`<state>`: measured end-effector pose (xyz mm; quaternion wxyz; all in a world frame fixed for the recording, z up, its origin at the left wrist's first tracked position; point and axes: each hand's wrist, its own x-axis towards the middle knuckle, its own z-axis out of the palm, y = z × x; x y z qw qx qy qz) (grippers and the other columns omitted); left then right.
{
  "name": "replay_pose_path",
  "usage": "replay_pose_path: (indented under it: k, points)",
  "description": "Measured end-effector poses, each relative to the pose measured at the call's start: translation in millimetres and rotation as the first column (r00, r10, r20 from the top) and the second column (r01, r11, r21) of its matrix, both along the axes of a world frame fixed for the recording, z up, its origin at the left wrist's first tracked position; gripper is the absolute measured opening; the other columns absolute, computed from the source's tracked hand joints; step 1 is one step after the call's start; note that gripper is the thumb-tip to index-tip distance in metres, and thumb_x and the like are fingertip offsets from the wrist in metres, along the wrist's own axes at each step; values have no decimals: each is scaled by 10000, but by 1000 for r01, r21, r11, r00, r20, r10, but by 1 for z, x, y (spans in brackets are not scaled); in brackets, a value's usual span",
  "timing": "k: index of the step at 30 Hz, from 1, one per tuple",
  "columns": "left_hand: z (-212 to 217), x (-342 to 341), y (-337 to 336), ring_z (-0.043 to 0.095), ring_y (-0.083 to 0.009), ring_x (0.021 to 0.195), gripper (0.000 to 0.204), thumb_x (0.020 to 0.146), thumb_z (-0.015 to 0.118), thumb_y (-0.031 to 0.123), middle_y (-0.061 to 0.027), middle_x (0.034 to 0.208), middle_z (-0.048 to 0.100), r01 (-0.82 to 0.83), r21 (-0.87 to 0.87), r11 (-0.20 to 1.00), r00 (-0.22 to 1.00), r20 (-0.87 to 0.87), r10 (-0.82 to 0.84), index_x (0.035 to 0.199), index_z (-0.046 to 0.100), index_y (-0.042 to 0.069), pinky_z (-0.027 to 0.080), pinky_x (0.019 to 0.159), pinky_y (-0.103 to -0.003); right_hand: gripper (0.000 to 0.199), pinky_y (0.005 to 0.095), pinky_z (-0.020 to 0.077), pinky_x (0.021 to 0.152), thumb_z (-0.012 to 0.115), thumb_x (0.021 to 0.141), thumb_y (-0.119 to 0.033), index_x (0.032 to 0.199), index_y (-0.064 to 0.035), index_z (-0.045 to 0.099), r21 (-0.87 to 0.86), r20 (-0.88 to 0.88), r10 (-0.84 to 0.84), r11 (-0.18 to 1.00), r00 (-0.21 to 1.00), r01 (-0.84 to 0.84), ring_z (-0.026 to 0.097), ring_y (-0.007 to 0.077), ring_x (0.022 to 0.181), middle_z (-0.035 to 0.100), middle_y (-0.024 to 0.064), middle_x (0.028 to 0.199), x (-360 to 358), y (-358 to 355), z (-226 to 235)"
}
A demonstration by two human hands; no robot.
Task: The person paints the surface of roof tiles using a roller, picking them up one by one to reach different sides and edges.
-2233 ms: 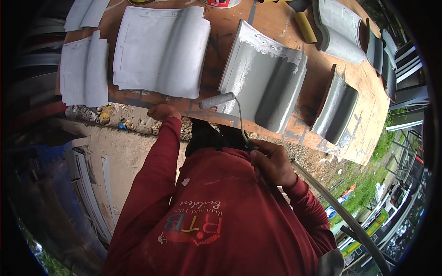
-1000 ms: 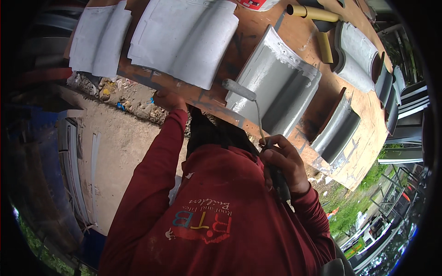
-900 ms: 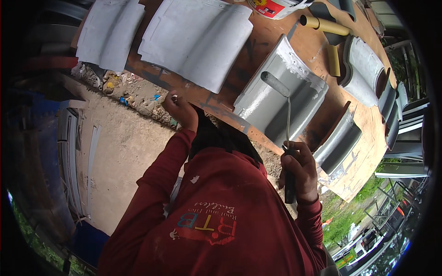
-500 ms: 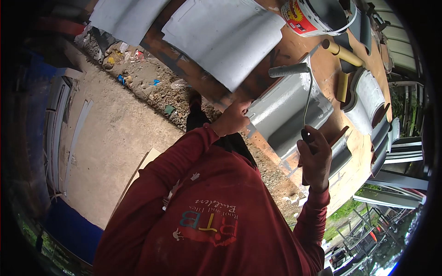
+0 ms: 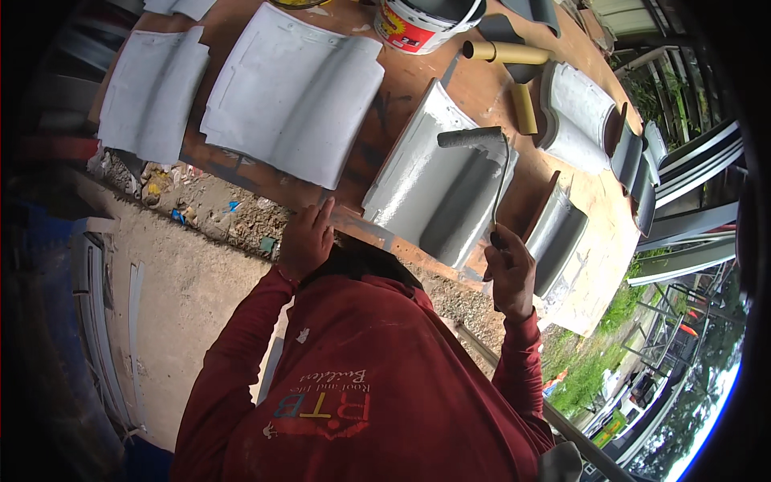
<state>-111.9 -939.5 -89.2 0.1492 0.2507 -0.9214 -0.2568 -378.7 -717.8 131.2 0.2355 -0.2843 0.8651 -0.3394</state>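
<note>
My right hand point(image 5: 511, 277) is closed around the handle of a paint roller point(image 5: 474, 138). Its grey-coated sleeve lies over the upper part of a curved roof tile point(image 5: 401, 181), whose glossy grey paint looks wet. A paler strip shows along that tile's far end. At the table's near edge, left of the tile, rests my left hand point(image 5: 305, 239), fingers stretched out and holding nothing. Just beyond it lies a pale grey roof tile point(image 5: 293, 88).
The brown wooden table point(image 5: 353, 165) also carries a paint bucket point(image 5: 418, 28), cardboard tubes point(image 5: 506, 53), another pale tile point(image 5: 152, 92) at left, and a whitish tile point(image 5: 577, 112) and a grey tile point(image 5: 558, 241) at right. Rubble point(image 5: 217, 209) lies beside the table.
My left hand has let go of the painted tile's near corner and moved left along the table edge. The view has shifted; the roller remains over the painted tile.
</note>
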Motion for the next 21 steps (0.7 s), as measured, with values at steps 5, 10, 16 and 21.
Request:
replay_pose_path:
  k: [5,10,16,21]
  points:
    - [-10,20,3,515,-286,925,811,921,648,421,-109,1054,512,59,-266,962,978,209,-2,1580,371,38,424,799,-434,224,333,530,706,659,948,-76,1147,15,712,200,-183,49,980,982,-12,691,226,752,736,185,916,-100,58,19]
    - [1,11,8,524,-297,949,820,932,631,447,-126,1060,532,111,-254,961,949,316,-26,1562,374,-12,438,819,-450,228,393,552,746,688,929,-139,1110,-12,747,375,-222,261,912,939,-165,748,325,845,747,226,935,-184,75,42]
    - [2,29,14,524,-286,949,808,902,655,443,-115,1032,533,159,-350,923,944,327,-39,1531,426,-11,435,809,-440,263,444,553,856,691,889,-215,1077,-47,766,483,-167,459,810,873,-334,732,345,921,756,184,967,-228,-1,-4]
    - [-35,67,9,548,-334,950,579,938,649,353,-130,1026,541,-142,-277,950,955,213,205,1391,583,-2,447,800,-478,253,405,553,844,698,897,-165,1108,-45,768,274,-191,573,811,797,-517,729,277,874,768,146,955,-267,-58,-67]
